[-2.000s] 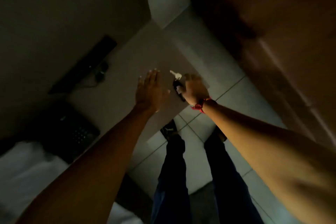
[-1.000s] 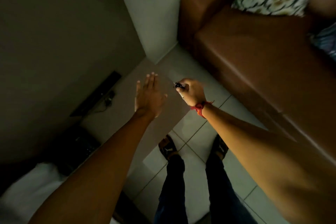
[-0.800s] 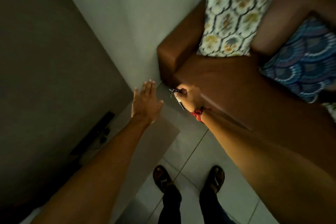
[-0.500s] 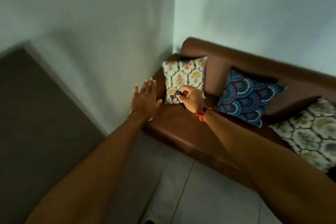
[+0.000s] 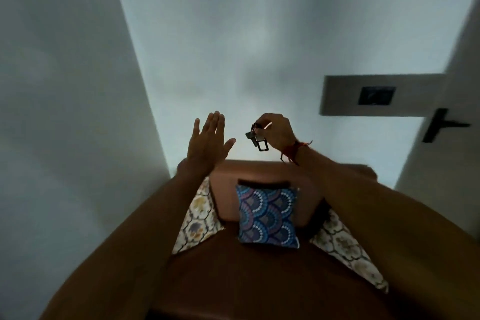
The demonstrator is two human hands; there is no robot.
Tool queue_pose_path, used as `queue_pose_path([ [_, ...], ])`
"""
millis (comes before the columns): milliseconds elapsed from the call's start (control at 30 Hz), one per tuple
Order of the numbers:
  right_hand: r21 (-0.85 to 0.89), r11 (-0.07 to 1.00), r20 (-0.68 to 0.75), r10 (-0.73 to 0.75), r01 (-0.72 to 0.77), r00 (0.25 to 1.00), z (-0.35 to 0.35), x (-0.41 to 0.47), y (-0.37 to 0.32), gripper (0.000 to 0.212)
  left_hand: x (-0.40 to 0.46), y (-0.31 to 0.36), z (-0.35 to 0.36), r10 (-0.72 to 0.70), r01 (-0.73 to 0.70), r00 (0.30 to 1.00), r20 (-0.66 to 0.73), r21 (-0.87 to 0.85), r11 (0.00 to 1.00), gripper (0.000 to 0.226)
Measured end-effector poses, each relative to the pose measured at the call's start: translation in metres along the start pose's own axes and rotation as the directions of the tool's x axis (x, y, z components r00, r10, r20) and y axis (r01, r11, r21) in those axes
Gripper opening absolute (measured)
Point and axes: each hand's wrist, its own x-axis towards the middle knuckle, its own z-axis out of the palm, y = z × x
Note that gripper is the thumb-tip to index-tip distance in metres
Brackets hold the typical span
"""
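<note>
While both arms reach over the brown leather sofa, we note the right hand pinching a small bunch of dark metal keys with a rectangular black fob, which hangs at that hand's 8 o'clock. At 9 o'clock of the keys, the left hand holds nothing, its fingers straight. The blue fan-patterned square cushion lies at 6 o'clock.

Air ahead of both raised hands open to wall; sofa back and blue cushion block below; door handle projects far right.
</note>
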Motion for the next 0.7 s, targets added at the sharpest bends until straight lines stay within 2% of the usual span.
queue_pose_path([
  [100,0.001,1.0,-0.071,-0.009,0.009,0.997,-0.079,0.015,0.016,0.01,0.038,0.061,-0.016,0.068,-0.07,0.994,-0.087,-0.014,0.997,0.076],
  [300,-0.062,0.998,-0.166,-0.016,0.006,0.986,-0.208,0.026,0.035,0.01,0.102,0.16,-0.047,0.166,-0.175,0.973,-0.162,-0.042,0.984,0.076],
  [467,-0.144,0.989,-0.316,-0.006,-0.042,0.949,-0.289,0.026,0.056,0.008,0.146,0.235,-0.061,0.274,-0.291,0.936,-0.22,-0.047,0.956,0.076],
  [700,-0.155,0.98,-0.404,0.049,-0.121,0.913,-0.366,0.023,0.106,0.007,0.189,0.329,-0.049,0.396,-0.426,0.882,-0.255,-0.069,0.902,0.077],
])
